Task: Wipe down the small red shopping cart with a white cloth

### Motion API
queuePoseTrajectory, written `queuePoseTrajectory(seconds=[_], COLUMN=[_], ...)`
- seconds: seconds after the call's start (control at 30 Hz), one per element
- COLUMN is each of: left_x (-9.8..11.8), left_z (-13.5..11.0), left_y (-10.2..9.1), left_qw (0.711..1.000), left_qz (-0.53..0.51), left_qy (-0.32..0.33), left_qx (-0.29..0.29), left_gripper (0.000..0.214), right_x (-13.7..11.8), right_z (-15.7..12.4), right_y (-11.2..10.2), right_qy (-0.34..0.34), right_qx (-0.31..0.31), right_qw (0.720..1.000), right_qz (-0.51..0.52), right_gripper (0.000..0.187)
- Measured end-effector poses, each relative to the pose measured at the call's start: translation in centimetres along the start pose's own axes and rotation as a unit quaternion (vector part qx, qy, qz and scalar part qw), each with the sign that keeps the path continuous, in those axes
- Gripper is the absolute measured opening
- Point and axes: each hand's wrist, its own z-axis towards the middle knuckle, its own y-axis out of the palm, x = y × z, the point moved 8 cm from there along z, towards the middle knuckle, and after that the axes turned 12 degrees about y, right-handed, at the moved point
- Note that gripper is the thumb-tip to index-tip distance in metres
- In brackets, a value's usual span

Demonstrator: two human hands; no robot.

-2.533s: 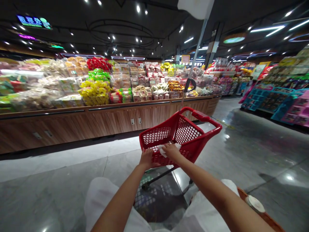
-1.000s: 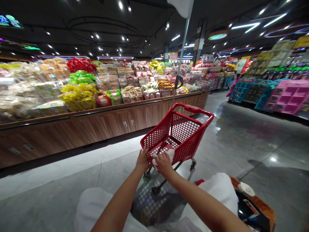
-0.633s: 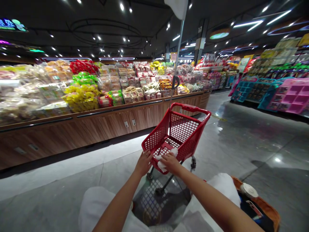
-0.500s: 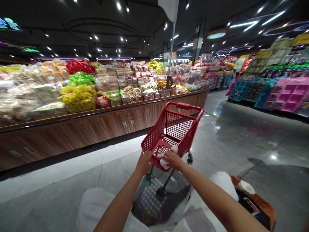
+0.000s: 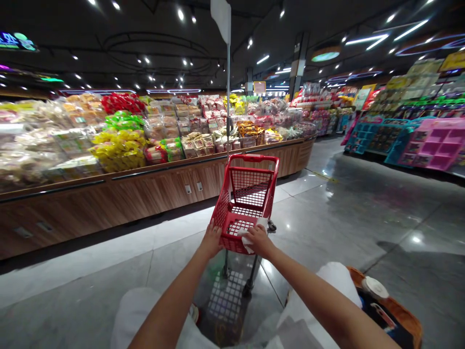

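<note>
A small red shopping cart with mesh plastic walls stands in front of me, its basket bare inside. My left hand grips the near left corner of the cart's rim, fingers hooked over the edge. On the near right of the rim rests my right hand, closed on a crumpled white cloth that it presses against the plastic; it could also be tissue. A thin pole with a white flag at its top rises from the cart's left side.
A long wooden display counter piled with packaged snacks runs along the left and ahead. Pink shelf racks and teal ones stand at the right. Beside my right knee is an orange-brown bag with a white lidded item. The floor is grey and shiny.
The cart has swung to the left and turned straighter ahead of me, its pole moving with it. Both hands stay on its near rim, the left shifting slightly left.
</note>
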Motion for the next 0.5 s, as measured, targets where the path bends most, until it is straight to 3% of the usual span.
queuePoseTrajectory(seconds=[0.2, 0.33, 0.4, 0.5], left_x=[-0.9, -1.2, -1.3, -1.2], left_z=[-1.5, -2.9, -3.7, -4.6], left_y=[0.0, 0.1, 0.5, 0.9], left_qw=[0.999, 0.998, 0.997, 0.996], left_qz=[-0.005, -0.024, -0.033, -0.034], left_qy=[-0.033, -0.056, -0.064, -0.077], left_qx=[0.016, 0.033, 0.032, 0.036], left_gripper=[0.043, 0.046, 0.049, 0.050], right_x=[-5.0, -8.3, -8.0, -4.9], right_z=[1.1, 2.0, 2.0, 1.1], right_y=[2.6, 2.7, 2.2, 0.6], right_qy=[0.143, 0.154, 0.127, 0.086], right_qx=[0.060, 0.064, 0.024, -0.008], right_qw=[0.988, 0.986, 0.992, 0.996], right_qz=[0.000, 0.001, -0.004, -0.018], right_gripper=[0.042, 0.044, 0.043, 0.045])
